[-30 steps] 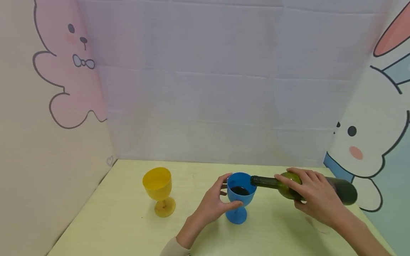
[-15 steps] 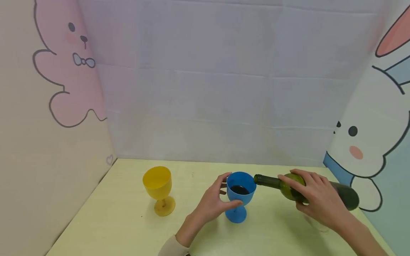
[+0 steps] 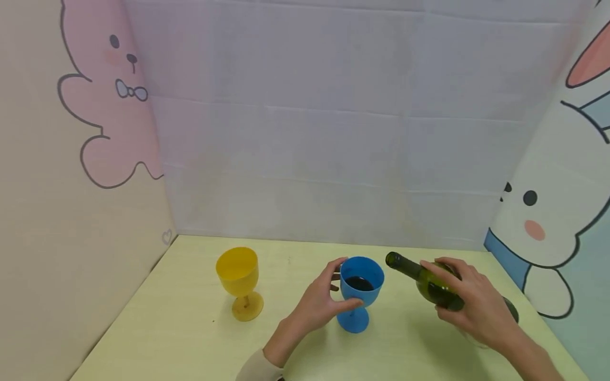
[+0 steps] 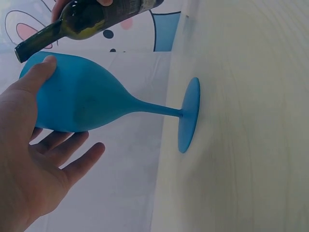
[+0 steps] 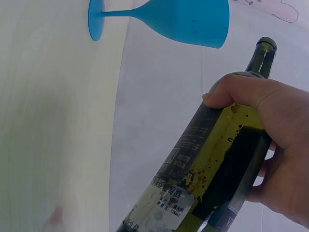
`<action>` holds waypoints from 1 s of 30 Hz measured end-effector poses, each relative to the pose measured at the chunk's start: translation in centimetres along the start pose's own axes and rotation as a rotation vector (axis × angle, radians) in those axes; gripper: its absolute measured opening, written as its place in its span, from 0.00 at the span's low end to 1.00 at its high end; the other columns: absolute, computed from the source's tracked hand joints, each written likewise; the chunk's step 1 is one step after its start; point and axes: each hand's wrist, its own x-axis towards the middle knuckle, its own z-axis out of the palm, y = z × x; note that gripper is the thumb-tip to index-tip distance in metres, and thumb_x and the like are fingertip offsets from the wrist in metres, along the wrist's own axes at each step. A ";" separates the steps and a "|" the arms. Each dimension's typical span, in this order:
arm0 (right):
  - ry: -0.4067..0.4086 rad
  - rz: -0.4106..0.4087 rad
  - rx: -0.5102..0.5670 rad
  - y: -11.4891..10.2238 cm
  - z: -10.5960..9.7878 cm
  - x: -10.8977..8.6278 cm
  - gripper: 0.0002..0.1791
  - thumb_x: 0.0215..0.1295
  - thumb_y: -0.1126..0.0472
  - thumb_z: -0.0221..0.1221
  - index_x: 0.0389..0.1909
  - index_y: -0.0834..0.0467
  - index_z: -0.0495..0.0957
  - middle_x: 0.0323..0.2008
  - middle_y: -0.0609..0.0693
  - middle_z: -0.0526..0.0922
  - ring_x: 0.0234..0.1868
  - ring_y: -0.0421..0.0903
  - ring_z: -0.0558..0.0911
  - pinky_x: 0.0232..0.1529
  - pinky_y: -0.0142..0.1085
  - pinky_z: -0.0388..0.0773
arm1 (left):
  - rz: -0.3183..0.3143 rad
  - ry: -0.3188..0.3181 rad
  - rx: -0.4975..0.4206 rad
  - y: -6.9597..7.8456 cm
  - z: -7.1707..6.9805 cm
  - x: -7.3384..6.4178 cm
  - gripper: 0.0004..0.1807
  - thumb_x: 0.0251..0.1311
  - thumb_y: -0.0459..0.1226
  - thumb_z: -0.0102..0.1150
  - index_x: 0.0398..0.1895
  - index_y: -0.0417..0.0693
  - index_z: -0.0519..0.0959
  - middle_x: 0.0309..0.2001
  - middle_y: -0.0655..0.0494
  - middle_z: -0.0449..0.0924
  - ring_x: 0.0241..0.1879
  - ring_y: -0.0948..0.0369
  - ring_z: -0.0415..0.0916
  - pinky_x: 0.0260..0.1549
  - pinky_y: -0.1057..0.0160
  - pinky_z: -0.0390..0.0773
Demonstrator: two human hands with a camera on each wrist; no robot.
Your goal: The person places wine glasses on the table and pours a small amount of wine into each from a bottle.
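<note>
My left hand (image 3: 316,301) holds the bowl of a blue goblet (image 3: 360,296), thumb on the near side and fingers round the back. Dark liquid (image 3: 358,283) shows inside it. The goblet's foot (image 4: 189,116) stands on the table. My right hand (image 3: 476,307) grips a green glass wine bottle (image 3: 431,288) round its shoulder and upper body. The bottle slants, its mouth (image 3: 393,258) up and to the left, just right of the goblet's rim and apart from it. Dark liquid and a printed label (image 5: 166,205) show on the bottle in the right wrist view.
A yellow goblet (image 3: 238,275) stands on the pale yellow table (image 3: 167,328), left of the blue one. Behind the table hangs a white cloth (image 3: 295,132). Side panels carry a pink bear (image 3: 114,106) and a white rabbit (image 3: 548,211).
My right hand has drawn the bottle's mouth off the blue goblet's rim to the right and tipped the neck upward. The left hand keeps its hold on the goblet.
</note>
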 end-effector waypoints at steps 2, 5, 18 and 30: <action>0.000 0.029 0.024 -0.1 0.0 -0.1 0.56 0.33 0.64 0.78 0.70 0.39 0.68 0.58 0.56 0.72 0.48 0.56 0.77 0.40 0.55 0.76 | -0.004 -0.007 -0.002 0.1 0.0 0.0 0.46 0.56 0.56 0.69 0.75 0.66 0.56 0.65 0.58 0.73 0.62 0.56 0.72 0.53 0.51 0.81; -0.002 0.072 0.065 -0.3 0.0 -0.2 0.56 0.33 0.64 0.79 0.70 0.40 0.67 0.58 0.57 0.72 0.46 0.56 0.78 0.38 0.54 0.78 | -0.017 -0.019 0.009 0.2 0.0 0.1 0.46 0.56 0.57 0.69 0.75 0.67 0.55 0.65 0.59 0.72 0.61 0.58 0.73 0.53 0.55 0.80; -0.007 0.187 0.222 -0.6 0.7 -0.8 0.55 0.38 0.63 0.79 0.72 0.43 0.66 0.60 0.55 0.68 0.48 0.59 0.77 0.37 0.57 0.80 | -0.035 -0.051 0.100 0.7 -1.4 -0.8 0.46 0.58 0.60 0.63 0.77 0.68 0.52 0.73 0.65 0.62 0.67 0.57 0.69 0.62 0.52 0.75; -0.011 0.230 0.268 -1.3 1.3 -1.0 0.54 0.40 0.59 0.80 0.72 0.44 0.65 0.60 0.53 0.68 0.49 0.57 0.76 0.36 0.46 0.78 | 0.169 0.044 0.169 2.1 -4.6 -2.4 0.27 0.65 0.50 0.62 0.66 0.56 0.71 0.62 0.64 0.73 0.61 0.60 0.72 0.59 0.56 0.77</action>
